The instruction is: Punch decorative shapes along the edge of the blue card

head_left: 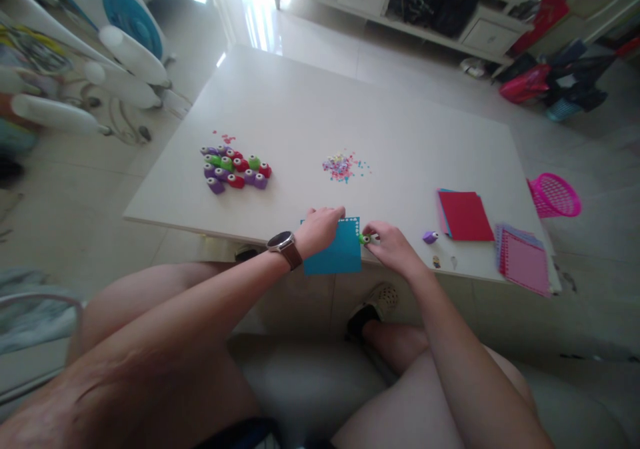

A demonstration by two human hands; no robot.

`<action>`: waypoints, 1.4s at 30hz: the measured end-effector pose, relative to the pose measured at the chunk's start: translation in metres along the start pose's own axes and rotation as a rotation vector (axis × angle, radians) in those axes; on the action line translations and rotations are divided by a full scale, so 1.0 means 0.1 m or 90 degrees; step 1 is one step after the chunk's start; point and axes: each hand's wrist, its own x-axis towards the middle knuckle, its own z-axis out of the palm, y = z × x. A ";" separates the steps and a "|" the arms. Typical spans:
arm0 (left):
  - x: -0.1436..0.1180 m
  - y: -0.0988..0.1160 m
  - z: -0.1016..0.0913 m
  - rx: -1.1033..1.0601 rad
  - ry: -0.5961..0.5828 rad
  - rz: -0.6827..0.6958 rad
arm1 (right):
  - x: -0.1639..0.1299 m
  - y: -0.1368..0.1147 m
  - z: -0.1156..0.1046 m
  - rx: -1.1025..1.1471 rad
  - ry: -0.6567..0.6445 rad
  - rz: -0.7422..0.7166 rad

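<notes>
Blue paper sheet overhangs table at its 6 o'clock. Left hand flattened over sheet's 11 o'clock; right hand pinching green craft punch at 3. Holes around 1-2 o'clock corner; 4 to 6 looks undone. Pink sheet, farther out at 3, appears bordered.

We see matt paper in the blue sheet and the red sheet, both smooth and dull. The green punch and the purple punch look like smooth, faintly shiny plastic to us. The white tabletop is smooth with a soft sheen. We notice a metal watch case, a leather-like strap, glossy floor tiles and a plastic basket.
</notes>
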 end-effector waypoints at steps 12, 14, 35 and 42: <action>-0.04 0.09 0.05 0.055 0.035 0.012 | -0.02 -0.04 0.02 -0.021 -0.043 -0.008; -0.08 0.15 0.05 0.098 0.060 0.023 | -0.02 -0.05 0.02 -0.024 -0.044 -0.005; -0.11 0.16 0.20 0.043 -0.039 0.055 | -0.01 -0.01 -0.05 0.114 -0.075 0.138; -0.10 0.16 0.20 0.045 -0.047 0.058 | 0.00 -0.02 -0.02 0.131 -0.075 0.143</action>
